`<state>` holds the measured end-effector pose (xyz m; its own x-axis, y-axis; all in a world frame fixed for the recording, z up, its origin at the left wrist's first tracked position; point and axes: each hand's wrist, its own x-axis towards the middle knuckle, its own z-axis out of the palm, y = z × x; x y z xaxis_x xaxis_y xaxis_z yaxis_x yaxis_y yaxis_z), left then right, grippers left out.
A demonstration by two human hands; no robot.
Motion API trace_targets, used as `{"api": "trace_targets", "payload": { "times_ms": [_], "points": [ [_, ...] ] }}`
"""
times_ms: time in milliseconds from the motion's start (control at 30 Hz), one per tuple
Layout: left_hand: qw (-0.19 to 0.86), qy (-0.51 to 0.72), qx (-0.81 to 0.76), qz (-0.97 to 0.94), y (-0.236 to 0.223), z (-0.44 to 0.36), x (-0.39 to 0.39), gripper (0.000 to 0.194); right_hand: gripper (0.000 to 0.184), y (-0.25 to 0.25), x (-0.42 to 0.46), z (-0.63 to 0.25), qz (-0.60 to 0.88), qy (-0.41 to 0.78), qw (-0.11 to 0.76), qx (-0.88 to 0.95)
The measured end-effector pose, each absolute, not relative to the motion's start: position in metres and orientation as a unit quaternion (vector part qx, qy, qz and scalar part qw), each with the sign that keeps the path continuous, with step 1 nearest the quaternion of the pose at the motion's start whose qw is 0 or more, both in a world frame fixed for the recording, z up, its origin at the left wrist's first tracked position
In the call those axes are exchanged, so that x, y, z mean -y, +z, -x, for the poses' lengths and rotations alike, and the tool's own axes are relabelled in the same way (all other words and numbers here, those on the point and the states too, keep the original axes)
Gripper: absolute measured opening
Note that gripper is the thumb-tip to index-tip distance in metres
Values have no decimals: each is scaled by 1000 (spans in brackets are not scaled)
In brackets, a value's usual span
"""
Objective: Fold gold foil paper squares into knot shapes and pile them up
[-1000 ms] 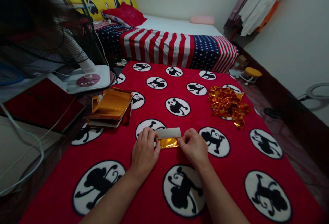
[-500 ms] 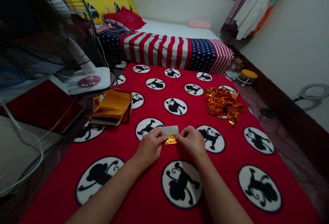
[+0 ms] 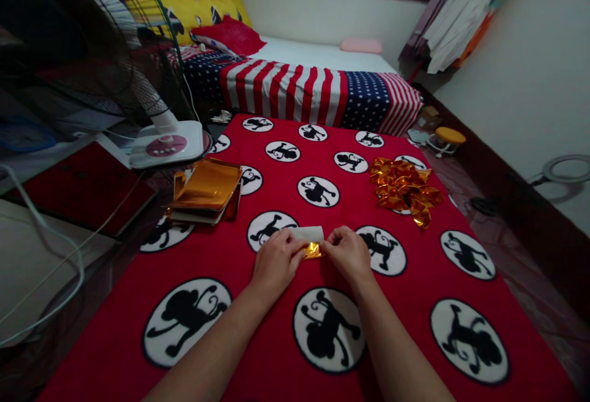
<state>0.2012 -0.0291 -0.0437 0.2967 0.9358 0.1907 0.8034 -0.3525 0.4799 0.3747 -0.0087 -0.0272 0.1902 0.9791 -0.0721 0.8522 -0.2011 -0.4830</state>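
Observation:
A partly folded sheet of gold foil paper (image 3: 313,251) lies on the red cloth (image 3: 258,353), its pale backing showing along the far side. My left hand (image 3: 278,259) presses on its left end, thumb reaching over the gold face. At the right end, my right hand (image 3: 348,254) pinches the paper between thumb and fingers. Left of my hands rests a stack of flat gold foil sheets (image 3: 209,184). Over to the right is a heap of folded gold foil pieces (image 3: 403,187).
A fan with a white base (image 3: 168,144) stands at the left, near a dark red board (image 3: 83,187) and a loose white cable (image 3: 76,254). Beyond the cloth is a bed with a striped cover (image 3: 286,88). An orange-topped stool (image 3: 450,136) sits at the far right.
My left thumb has slid right across the gold face, covering more of it. My right hand stays pinched at the right end. The whole view has shifted slightly.

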Motion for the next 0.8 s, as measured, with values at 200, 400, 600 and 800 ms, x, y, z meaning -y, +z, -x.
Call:
{"api": "trace_targets", "payload": {
  "times_ms": [200,400,600,800],
  "points": [
    [180,184,-515,-818,-40,-190,24,31,17,-26,8,-376,744,187,167,619],
    [188,162,-523,-815,-36,-190,22,29,23,-28,20,-365,737,173,205,621],
    [199,156,-519,-817,-34,-190,22,27,38,-34,36,-351,741,135,214,622],
    [201,157,-511,-821,-33,-189,23,30,36,-38,37,-350,732,121,214,636]
  ]
}}
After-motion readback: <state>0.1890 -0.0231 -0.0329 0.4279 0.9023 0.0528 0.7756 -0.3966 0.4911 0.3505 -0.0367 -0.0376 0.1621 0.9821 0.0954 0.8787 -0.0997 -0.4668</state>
